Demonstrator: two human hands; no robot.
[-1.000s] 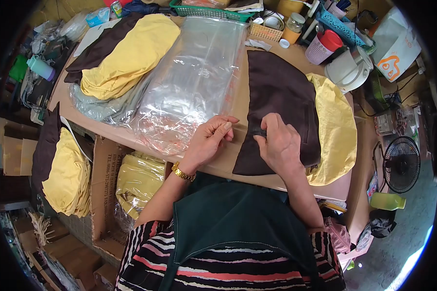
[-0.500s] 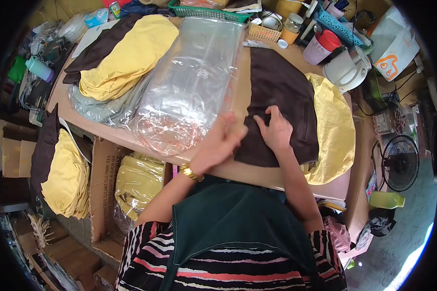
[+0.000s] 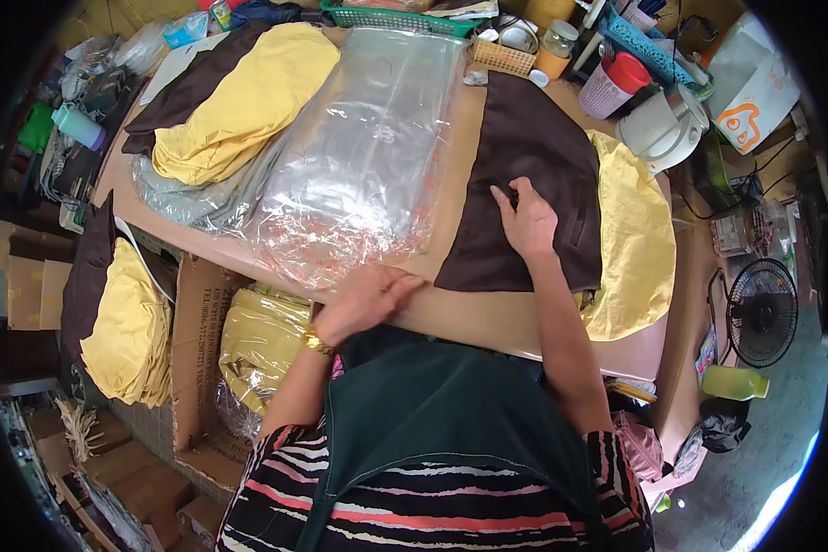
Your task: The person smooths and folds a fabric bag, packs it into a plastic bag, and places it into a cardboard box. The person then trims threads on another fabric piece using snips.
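Note:
A dark brown garment piece (image 3: 524,138) lies flat on the table, a slit like a pocket opening near its right side. Yellow lining cloth (image 3: 635,239) spreads out from under its right edge. My right hand (image 3: 529,221) rests on the brown cloth, thumb and forefinger apart, the other fingers bent. By the table's front edge, just left of the garment's lower corner, is my left hand (image 3: 368,299), its fingers loosely extended to the right and partly overlapping. Nothing shows in either hand. Beside it lies a stack of clear plastic bags (image 3: 368,147).
Brown and yellow pieces (image 3: 239,101) are piled at the table's far left. More yellow pieces (image 3: 129,322) hang lower left, near a cardboard box (image 3: 198,359) holding plastic-wrapped yellow cloth. An electric kettle (image 3: 658,129), cups and baskets line the back right. A black fan (image 3: 762,308) stands right.
My left hand has drawn back and left, from the garment's left edge to the table's front edge. The brown garment has shifted slightly and straightened. My right hand stays on it.

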